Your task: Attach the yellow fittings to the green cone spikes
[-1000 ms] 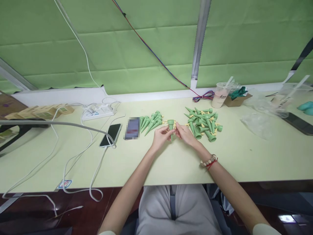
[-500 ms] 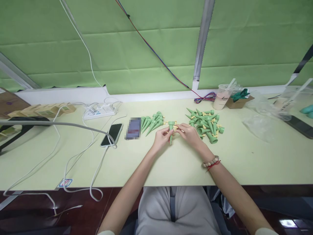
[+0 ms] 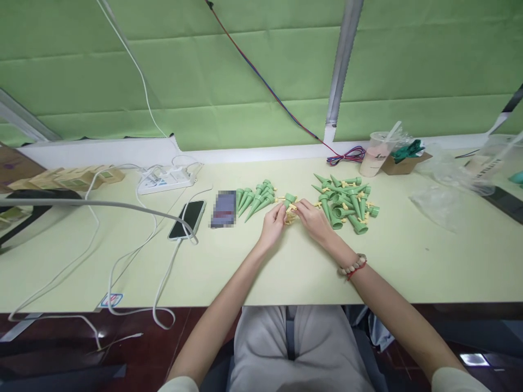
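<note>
Spike (image 3: 290,199) of green colour is grasped by the left hand (image 3: 273,223), while the right hand (image 3: 311,218) pinches its yellow fitting (image 3: 291,207); it is between two groups of similar spikes (image 3: 256,207).

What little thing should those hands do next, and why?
Probably the right hand should gently check that the yellow fitting sits firmly while the left hand steadies the green spike: both hands meet there, the right fingers are at the fitting, and its seating is too small to judge.
</note>
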The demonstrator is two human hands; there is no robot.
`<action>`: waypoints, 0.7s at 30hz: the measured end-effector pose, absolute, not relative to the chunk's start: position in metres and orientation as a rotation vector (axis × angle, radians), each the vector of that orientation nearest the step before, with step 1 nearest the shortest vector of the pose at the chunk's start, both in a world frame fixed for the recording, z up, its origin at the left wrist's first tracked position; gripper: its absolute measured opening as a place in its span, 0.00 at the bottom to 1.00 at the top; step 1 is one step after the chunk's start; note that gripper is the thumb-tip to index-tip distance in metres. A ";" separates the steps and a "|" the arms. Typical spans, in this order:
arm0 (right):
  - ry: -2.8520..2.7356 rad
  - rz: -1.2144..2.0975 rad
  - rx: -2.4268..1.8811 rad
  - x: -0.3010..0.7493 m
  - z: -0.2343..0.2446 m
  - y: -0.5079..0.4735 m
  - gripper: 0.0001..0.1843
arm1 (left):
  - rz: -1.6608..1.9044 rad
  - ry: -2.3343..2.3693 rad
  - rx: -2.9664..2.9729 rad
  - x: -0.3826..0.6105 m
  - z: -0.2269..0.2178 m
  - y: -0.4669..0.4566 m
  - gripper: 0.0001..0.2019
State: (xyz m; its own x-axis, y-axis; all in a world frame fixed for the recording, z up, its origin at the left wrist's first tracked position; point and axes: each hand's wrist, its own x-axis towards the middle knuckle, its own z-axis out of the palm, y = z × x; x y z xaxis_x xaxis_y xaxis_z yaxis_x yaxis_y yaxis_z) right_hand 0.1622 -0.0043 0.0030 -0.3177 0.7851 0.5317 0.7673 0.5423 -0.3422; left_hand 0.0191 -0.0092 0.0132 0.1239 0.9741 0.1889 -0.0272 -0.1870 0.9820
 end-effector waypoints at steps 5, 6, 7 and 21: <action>-2.084 -0.002 -1.275 0.164 0.007 -0.007 0.14 | 1.236 0.968 1.412 0.016 0.014 -0.005 0.23; -2.073 -0.010 -1.288 0.163 0.007 -0.008 0.15 | 1.216 0.952 1.405 0.016 0.014 -0.005 0.22; -2.063 -0.011 -1.301 0.162 0.007 -0.008 0.14 | 1.194 0.933 1.393 0.016 0.014 -0.004 0.22; -1.624 0.468 -1.161 0.149 0.008 -0.022 0.16 | 1.183 0.938 1.475 0.021 0.010 -0.013 0.25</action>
